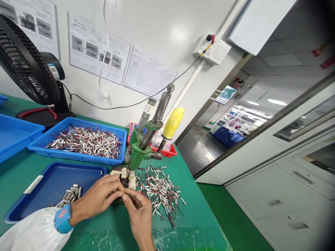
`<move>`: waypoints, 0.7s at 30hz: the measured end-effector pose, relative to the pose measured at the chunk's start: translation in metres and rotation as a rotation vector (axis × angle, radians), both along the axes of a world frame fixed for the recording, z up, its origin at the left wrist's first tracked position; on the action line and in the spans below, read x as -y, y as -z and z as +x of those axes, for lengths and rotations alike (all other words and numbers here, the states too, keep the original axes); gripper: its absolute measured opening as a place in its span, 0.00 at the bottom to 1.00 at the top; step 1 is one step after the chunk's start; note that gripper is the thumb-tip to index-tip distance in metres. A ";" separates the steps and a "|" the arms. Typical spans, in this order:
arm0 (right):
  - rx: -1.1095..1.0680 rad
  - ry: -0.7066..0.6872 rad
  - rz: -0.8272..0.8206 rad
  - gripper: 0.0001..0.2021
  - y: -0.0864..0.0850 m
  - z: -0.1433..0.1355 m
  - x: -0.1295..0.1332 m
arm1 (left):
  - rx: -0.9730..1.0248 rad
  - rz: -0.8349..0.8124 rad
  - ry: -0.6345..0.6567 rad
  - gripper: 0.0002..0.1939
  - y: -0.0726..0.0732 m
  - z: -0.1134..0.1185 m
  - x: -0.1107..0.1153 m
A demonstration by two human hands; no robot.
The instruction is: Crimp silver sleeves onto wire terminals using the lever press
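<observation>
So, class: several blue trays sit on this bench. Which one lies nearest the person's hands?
The dark blue tray at the front left, holding a few metal pieces. The left hand lies just beside it; the lighter blue trays sit farther back.

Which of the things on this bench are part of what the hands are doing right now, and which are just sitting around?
In use:
left hand and right hand, pinching a small part
green hand press
loose pile of wired parts
blue tray of wired parts
blue tray with metal pieces

Lying about:
black fan
red tray
wall sheets
</observation>
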State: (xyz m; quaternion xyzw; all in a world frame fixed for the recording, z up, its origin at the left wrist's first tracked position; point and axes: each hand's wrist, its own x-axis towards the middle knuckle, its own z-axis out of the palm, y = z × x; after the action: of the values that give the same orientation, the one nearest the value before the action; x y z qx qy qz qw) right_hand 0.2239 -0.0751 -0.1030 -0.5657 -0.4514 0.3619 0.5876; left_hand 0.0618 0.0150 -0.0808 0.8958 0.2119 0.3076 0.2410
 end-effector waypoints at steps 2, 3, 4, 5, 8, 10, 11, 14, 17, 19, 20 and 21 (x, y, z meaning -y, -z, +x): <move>0.107 0.032 0.003 0.17 -0.005 0.002 0.004 | -0.005 -0.019 0.010 0.13 0.001 0.000 0.000; 0.173 0.048 0.009 0.16 -0.008 0.003 0.006 | -0.009 -0.020 0.013 0.13 0.002 0.000 -0.001; 0.248 0.056 0.018 0.14 -0.012 0.004 0.008 | -0.014 -0.016 0.010 0.13 0.003 0.000 -0.001; 0.328 0.056 0.032 0.13 -0.016 0.006 0.010 | -0.018 -0.006 0.006 0.13 0.003 0.000 -0.002; 0.578 0.036 0.069 0.12 -0.027 0.009 0.013 | -0.016 0.025 -0.013 0.13 0.003 -0.002 -0.002; 0.705 0.042 0.073 0.12 -0.032 0.010 0.013 | 0.006 0.009 -0.029 0.12 0.001 -0.004 -0.002; 0.749 0.053 0.078 0.11 -0.034 0.010 0.012 | 0.031 -0.018 -0.040 0.11 0.000 -0.005 -0.001; 0.808 0.059 0.190 0.10 -0.037 0.009 0.011 | 0.123 -0.167 -0.058 0.13 -0.007 -0.005 0.002; 0.820 -0.001 0.388 0.11 -0.037 0.007 0.010 | 0.130 -0.357 -0.005 0.13 -0.015 -0.002 0.006; 0.845 -0.011 0.473 0.12 -0.036 0.005 0.010 | 0.113 -0.452 0.018 0.14 -0.019 -0.001 0.007; 0.864 0.002 0.498 0.11 -0.035 0.005 0.010 | 0.109 -0.475 0.015 0.16 -0.020 -0.001 0.007; 0.886 0.018 0.515 0.10 -0.035 0.006 0.011 | 0.102 -0.478 0.008 0.18 -0.021 -0.002 0.008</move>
State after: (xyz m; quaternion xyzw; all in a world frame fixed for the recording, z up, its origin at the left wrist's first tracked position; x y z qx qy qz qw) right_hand 0.2295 -0.0857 -0.0684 -0.5053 -0.7269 -0.0407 0.4633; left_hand 0.0600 0.0075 -0.0596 0.7973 0.2625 0.2926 0.4580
